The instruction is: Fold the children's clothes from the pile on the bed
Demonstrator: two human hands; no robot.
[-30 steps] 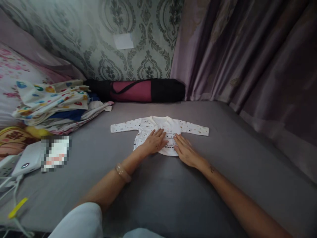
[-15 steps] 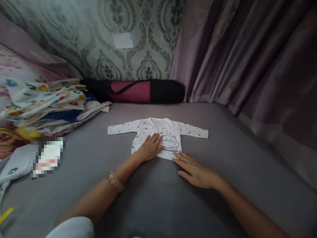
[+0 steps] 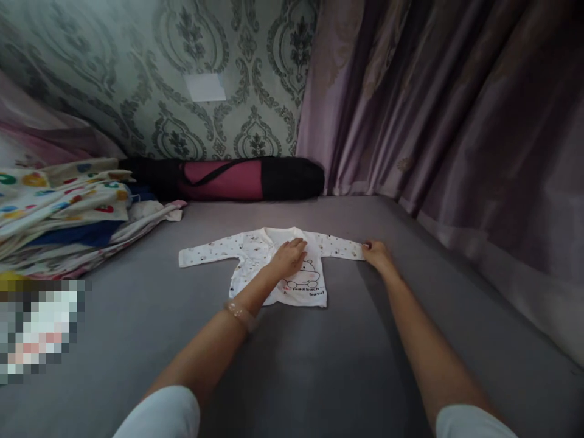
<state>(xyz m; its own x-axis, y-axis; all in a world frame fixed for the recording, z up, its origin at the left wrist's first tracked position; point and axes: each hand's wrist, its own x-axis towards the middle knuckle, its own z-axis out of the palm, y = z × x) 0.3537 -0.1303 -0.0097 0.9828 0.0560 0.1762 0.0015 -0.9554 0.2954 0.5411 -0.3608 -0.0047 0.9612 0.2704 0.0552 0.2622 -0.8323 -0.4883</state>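
Baby shirt lies spread flat, hem near and collar far, in the middle of the grey bed. Across its front, the left hand rests palm down, fingers stretched out and nearly together, gripping nothing. At the end of the right sleeve, the right hand appears to pinch the cuff. Such thin cloth should prove light, soft and easily wrinkled; cuffs and shoulders look the best holds. Farther off, piled cloth lies left of a long bag.
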